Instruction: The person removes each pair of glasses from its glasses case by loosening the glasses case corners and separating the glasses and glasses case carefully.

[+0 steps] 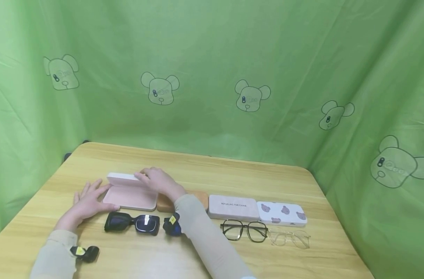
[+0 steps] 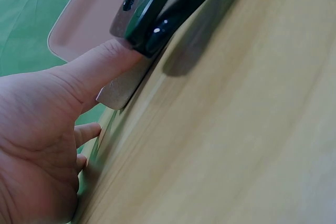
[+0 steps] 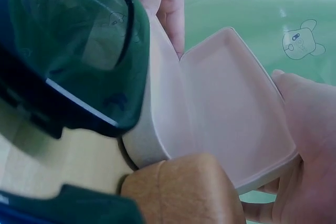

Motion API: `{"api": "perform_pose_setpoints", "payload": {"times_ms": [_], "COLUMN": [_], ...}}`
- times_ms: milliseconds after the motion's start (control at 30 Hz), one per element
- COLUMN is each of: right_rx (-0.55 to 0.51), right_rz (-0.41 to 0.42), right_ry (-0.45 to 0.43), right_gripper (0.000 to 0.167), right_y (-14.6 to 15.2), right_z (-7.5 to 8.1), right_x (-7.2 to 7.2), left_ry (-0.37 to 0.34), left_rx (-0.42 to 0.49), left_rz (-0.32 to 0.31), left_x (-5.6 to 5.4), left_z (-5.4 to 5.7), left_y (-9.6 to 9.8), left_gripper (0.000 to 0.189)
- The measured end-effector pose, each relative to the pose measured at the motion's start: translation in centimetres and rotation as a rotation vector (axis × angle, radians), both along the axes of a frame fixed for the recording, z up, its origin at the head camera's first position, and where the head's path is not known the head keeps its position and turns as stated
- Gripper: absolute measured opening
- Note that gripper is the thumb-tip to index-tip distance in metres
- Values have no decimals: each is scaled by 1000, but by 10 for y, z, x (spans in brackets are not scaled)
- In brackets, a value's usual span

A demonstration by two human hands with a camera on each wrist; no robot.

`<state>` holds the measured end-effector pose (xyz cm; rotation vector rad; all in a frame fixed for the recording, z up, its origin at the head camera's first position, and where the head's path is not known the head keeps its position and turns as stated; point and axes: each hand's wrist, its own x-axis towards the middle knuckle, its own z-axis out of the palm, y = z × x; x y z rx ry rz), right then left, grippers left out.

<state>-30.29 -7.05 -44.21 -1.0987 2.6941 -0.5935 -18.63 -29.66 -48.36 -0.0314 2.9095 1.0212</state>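
Observation:
A glasses case (image 1: pixel 131 197) with a pink lining stands open at the left of the table, its lid (image 3: pixel 236 108) raised at the back. My left hand (image 1: pixel 84 203) holds the left end of the base, the thumb (image 2: pixel 102 64) at the front corner and the other fingers around the side. My right hand (image 1: pixel 159 181) grips the lid near its right end, thumb on the inner side and fingers behind. In front of the case lie dark thick-framed sunglasses (image 1: pixel 118 222), which hide part of it in both wrist views.
Right of the open case stand a brown case (image 1: pixel 200 197), partly behind my right arm, a pale case with lettering (image 1: pixel 233 211) and a white bear-patterned case (image 1: pixel 285 217). Before them lie black-framed glasses (image 1: pixel 245 226) and thin-framed glasses (image 1: pixel 292 233). A green curtain (image 1: pixel 205 128) surrounds the table.

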Motion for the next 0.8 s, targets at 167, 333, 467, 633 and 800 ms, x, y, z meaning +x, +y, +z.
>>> {"api": "perform_pose_setpoints", "payload": {"times_ms": [167, 333, 467, 633, 800], "right_rx": [28, 46, 49, 57, 73], "right_rz": [4, 1, 7, 33, 56], "right_ry": [11, 29, 40, 43, 18], "right_gripper": [63, 63, 61, 63, 65], "right_y": [-1, -2, -1, 0, 2], "right_z": [-2, -4, -4, -2, 0], "right_x": [1, 3, 6, 9, 13], "left_ry": [4, 7, 5, 4, 9], "left_rx": [-6, -11, -20, -16, -19], "left_rz": [1, 3, 4, 7, 4], "left_x": [0, -1, 0, 0, 0], "left_z": [0, 0, 1, 0, -1], "left_y": [0, 0, 1, 0, -1], "left_gripper": [101, 102, 102, 103, 102]}}
